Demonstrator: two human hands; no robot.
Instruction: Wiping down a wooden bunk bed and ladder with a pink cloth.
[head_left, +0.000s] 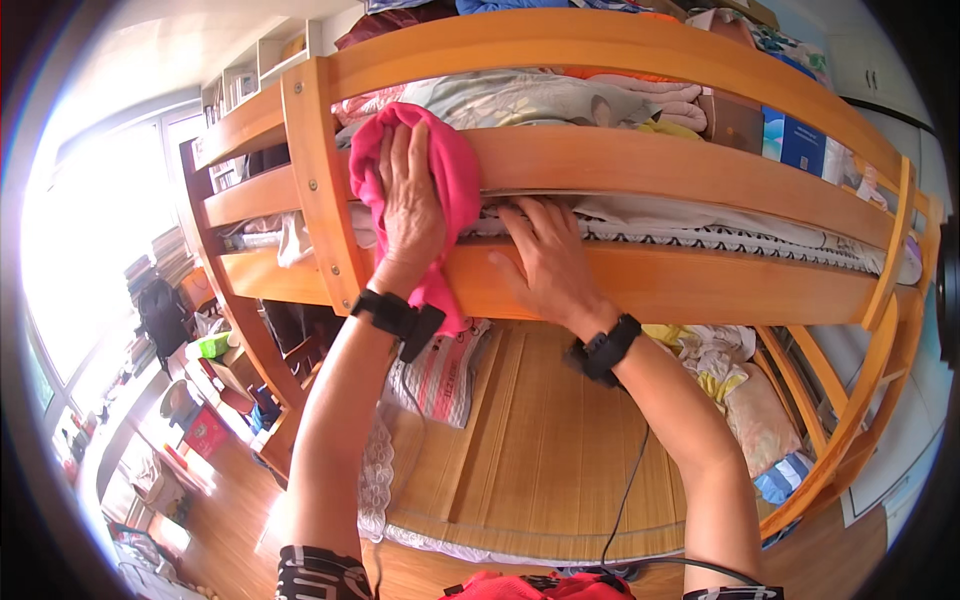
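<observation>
A bright pink cloth (459, 171) lies bunched against the upper bunk's wooden guard rail (637, 161). My left hand (412, 199) presses flat on it, fingers pointing up, near the upright post. The cloth's loose end hangs over the lower side board (712, 281). To the right, my right hand (551, 255) has its fingers apart, with the fingertips in the gap between guard rail and side board. Those tips are at the white bedding (660, 217) with a black patterned edge; whether they press on it or on wood I cannot tell. Nothing shows in this hand.
On the lower bunk are a woven mat (555, 442), a striped pillow (442, 375) and rumpled clothes (712, 356). A wooden ladder (862, 442) stands at the right. Cables hang from both wrist straps. Quilts (525, 101) fill the upper bunk. Boxes and bags crowd the window side.
</observation>
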